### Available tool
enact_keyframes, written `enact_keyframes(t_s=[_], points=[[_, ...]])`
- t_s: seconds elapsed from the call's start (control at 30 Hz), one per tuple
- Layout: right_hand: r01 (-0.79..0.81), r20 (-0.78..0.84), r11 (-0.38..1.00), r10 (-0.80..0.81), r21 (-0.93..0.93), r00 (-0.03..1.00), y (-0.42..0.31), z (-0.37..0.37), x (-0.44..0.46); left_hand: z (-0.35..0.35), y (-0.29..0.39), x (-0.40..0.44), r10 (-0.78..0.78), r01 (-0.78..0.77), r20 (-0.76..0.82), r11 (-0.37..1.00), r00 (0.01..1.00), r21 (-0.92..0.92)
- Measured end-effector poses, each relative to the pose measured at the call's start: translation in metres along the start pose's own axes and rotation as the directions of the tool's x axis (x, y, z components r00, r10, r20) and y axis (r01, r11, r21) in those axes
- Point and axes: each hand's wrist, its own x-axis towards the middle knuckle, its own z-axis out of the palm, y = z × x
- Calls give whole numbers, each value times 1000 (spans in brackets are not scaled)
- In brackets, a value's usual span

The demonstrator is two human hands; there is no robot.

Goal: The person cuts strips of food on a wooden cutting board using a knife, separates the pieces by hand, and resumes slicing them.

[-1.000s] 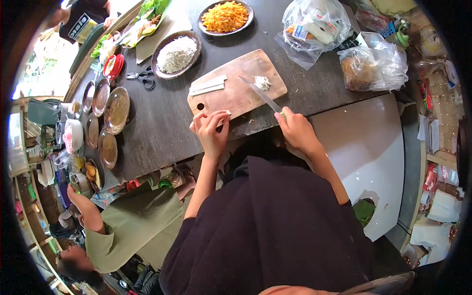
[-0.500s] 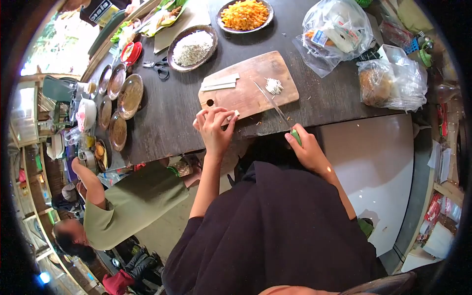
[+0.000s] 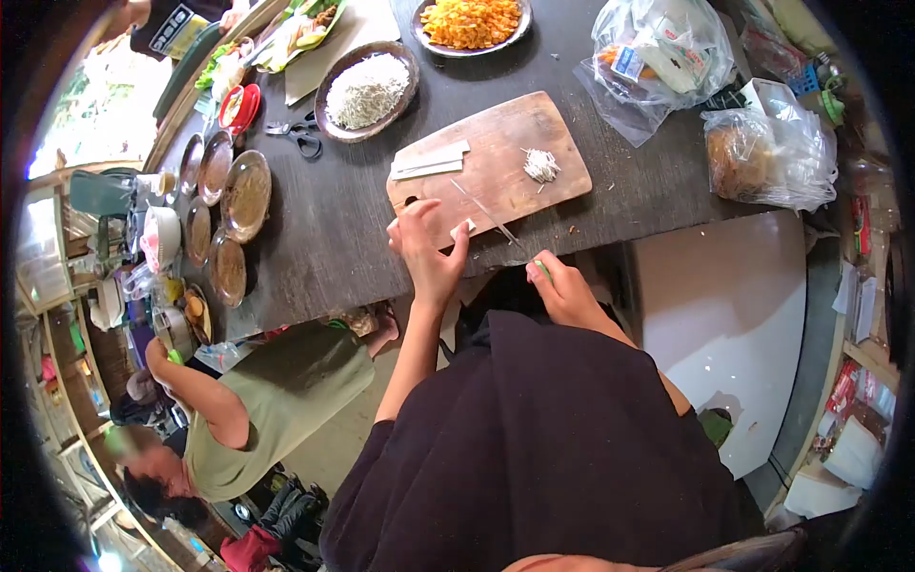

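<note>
My right hand [image 3: 569, 291] grips the green handle of a knife [image 3: 488, 214]. Its thin blade slants up and left over the front edge of a wooden cutting board [image 3: 505, 143]. My left hand [image 3: 429, 257] is at the board's lower left corner, thumb and fingers apart. By the thumb tip is a small white piece [image 3: 462, 228]; whether the thumb touches it I cannot tell. Flat pale strips [image 3: 429, 161] lie together on the left of the board. A small heap of thin white shreds [image 3: 541, 166] sits at its right.
Behind the board stand a bowl of white shreds [image 3: 367, 91] and a plate of orange pieces [image 3: 472, 23]. Scissors [image 3: 303, 138] lie left of them, near several brown plates [image 3: 246, 195]. Plastic bags [image 3: 658, 57] are at the right. Another person [image 3: 276, 410] is at the left.
The knife has moved left, nearer my left hand. My left thumb and fingers have spread from around the small white piece. The other person's arm has shifted.
</note>
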Motion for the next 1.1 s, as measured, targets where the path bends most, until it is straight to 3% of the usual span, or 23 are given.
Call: enact_keyframes(t_s=[0.1, 0.23, 0.3, 0.4, 0.7, 1.1], points=[[-66, -11, 998, 66, -16, 998, -7, 8, -1, 5, -6, 2, 58, -58, -4, 996, 998, -71], [-179, -26, 978, 177, -107, 984, -9, 18, 1, 11, -15, 3, 27, -24, 14, 983, 1000, -180], [-192, -38, 975, 189, -114, 981, -8, 22, 0, 11, -13, -1, -8, 12, 46, 996, 999, -85], [-271, -47, 953, 267, -133, 962, -10, 25, 1, 12, -15, -1, 12, -9, 36, 994, 999, -105], [-305, -120, 931, 286, -200, 951, -19, 31, -2, 14, -15, -2, 24, -22, 39, 998, 999, -64], [-448, -46, 868, 449, -212, 892, -33, 38, -2, 14, -21, -3, 51, -44, 75, 995, 996, -95]])
